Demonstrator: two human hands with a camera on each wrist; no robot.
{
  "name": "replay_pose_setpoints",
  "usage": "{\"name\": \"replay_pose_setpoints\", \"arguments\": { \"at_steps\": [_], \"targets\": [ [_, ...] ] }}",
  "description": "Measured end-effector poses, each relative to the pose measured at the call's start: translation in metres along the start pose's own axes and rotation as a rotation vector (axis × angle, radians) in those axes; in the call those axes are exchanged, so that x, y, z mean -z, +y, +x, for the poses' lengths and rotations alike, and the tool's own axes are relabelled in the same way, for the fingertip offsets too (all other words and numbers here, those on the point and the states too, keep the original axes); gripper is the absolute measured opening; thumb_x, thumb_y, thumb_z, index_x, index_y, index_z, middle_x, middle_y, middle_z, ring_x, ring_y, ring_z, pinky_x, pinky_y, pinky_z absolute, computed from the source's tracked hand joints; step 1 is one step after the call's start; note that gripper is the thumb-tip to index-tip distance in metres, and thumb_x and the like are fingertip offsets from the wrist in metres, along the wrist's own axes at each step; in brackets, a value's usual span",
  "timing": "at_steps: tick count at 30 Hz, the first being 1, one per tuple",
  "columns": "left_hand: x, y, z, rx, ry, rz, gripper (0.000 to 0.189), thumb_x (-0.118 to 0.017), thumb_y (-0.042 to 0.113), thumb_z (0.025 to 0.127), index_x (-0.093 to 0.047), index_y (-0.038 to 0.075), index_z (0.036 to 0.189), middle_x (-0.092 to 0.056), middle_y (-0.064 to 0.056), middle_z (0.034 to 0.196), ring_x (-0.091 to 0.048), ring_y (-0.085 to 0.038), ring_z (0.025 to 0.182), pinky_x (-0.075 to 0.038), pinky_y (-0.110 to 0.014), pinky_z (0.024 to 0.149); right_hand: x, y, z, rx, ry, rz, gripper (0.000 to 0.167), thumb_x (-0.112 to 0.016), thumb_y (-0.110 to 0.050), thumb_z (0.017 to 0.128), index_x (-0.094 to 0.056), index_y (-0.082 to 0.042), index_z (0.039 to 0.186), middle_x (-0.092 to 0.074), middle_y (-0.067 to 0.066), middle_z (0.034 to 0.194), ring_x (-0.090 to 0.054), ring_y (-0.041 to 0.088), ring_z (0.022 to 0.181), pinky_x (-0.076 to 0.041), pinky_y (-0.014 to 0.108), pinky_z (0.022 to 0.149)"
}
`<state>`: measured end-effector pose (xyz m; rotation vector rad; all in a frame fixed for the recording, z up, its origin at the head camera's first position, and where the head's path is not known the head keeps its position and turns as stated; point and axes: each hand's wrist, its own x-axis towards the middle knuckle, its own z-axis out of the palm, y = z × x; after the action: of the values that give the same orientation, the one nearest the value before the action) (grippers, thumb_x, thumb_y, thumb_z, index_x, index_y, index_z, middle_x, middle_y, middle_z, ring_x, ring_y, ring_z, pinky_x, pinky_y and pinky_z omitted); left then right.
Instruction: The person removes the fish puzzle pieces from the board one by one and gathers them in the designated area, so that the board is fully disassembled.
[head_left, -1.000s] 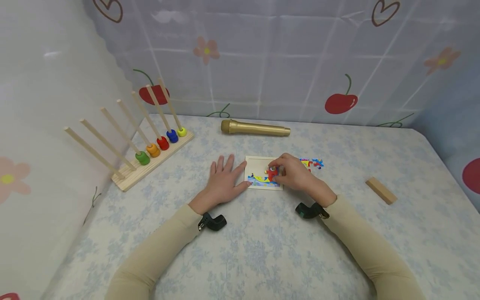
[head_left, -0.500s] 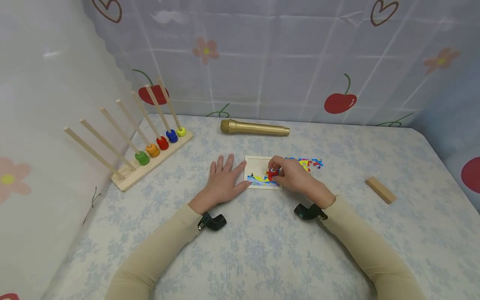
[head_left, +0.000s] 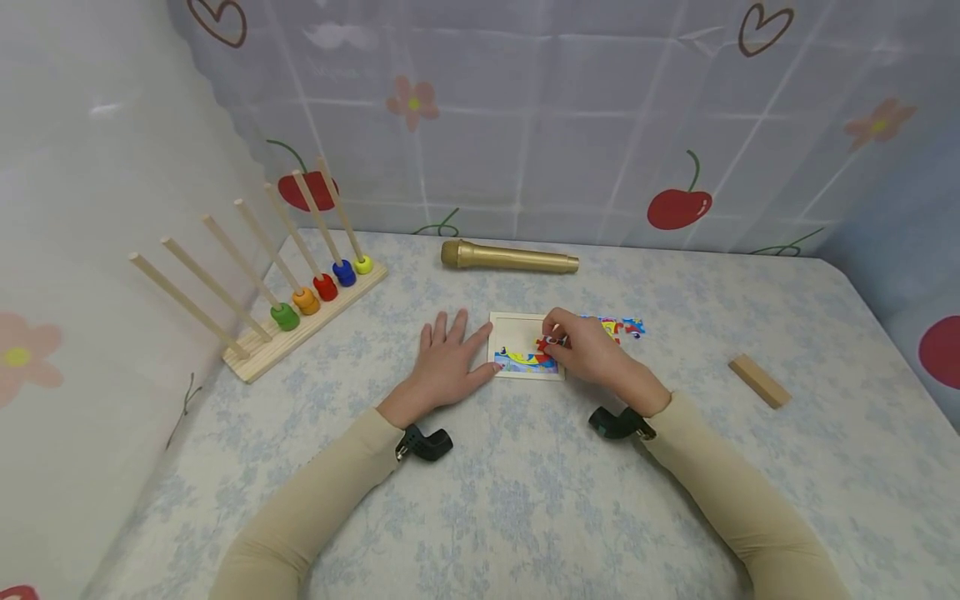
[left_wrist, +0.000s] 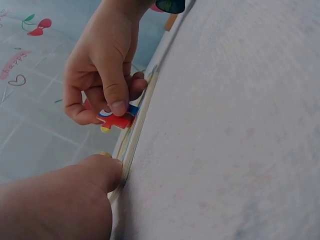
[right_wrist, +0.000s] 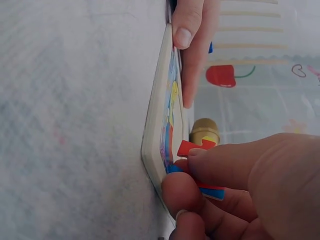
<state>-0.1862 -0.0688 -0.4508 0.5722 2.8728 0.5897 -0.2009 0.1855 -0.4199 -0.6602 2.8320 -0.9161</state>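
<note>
- Right hand pinches a red piece over the frame!
- Left hand, fingers spread, touches the frame's left edge.
- A slack pinch could drop it askew.

The head view is looking down on the counter; low, near wrist views are both facing the frame.

Puzzle piece is mostly red with bits of blue and yellow, tray is cream plus some blue-and-yellow artwork. Desk is whitish with faded blue florals, microphone gold, beads go green, orange, red, blue, yellow. Backdrop is greyish lavender with white grid lines and red cherries, sleeves solid beige.
</note>
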Motion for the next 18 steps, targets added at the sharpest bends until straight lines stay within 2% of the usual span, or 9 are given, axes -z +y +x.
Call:
{"name": "replay_pose_setpoints", "arguments": {
  "at_steps": [7, 14, 18],
  "targets": [
    [-0.001, -0.001, 0.000, 0.004, -0.006, 0.003, 0.070, -0.051, 0.054, 0.101, -0.034, 0.022, 0.161, -0.013, -0.022, 0.171, -0.001, -0.051, 0.157, -0.006, -0.068, 0.123, 0.003, 0.001, 0.001, -0.014, -0.007, 0.029, 0.013, -0.068, -0.005, 0.094, -0.058, -0.006, 0.102, -0.076, 0.020, 0.104, -0.062, 0.018, 0.070, -0.045, 0.029, 0.062],
    [-0.001, -0.001, 0.000, 0.012, -0.011, 0.010, 0.069, -0.050, 0.054, 0.102, -0.033, 0.023, 0.162, -0.012, -0.021, 0.171, 0.000, -0.050, 0.157, -0.006, -0.068, 0.123, 0.023, 0.002, -0.002, -0.045, 0.015, 0.031, 0.013, -0.066, -0.003, 0.094, -0.060, -0.005, 0.105, -0.076, 0.020, 0.105, -0.062, 0.021, 0.073, -0.046, 0.030, 0.065],
    [-0.001, -0.001, 0.001, 0.007, -0.010, 0.005, 0.070, -0.050, 0.055, 0.102, -0.033, 0.024, 0.162, -0.012, -0.021, 0.171, 0.000, -0.050, 0.157, -0.006, -0.068, 0.123, 0.039, 0.008, -0.007, -0.045, 0.039, 0.012, 0.013, -0.065, -0.003, 0.094, -0.061, -0.003, 0.107, -0.075, 0.020, 0.105, -0.067, 0.025, 0.081, -0.048, 0.031, 0.066]
  ]
}}
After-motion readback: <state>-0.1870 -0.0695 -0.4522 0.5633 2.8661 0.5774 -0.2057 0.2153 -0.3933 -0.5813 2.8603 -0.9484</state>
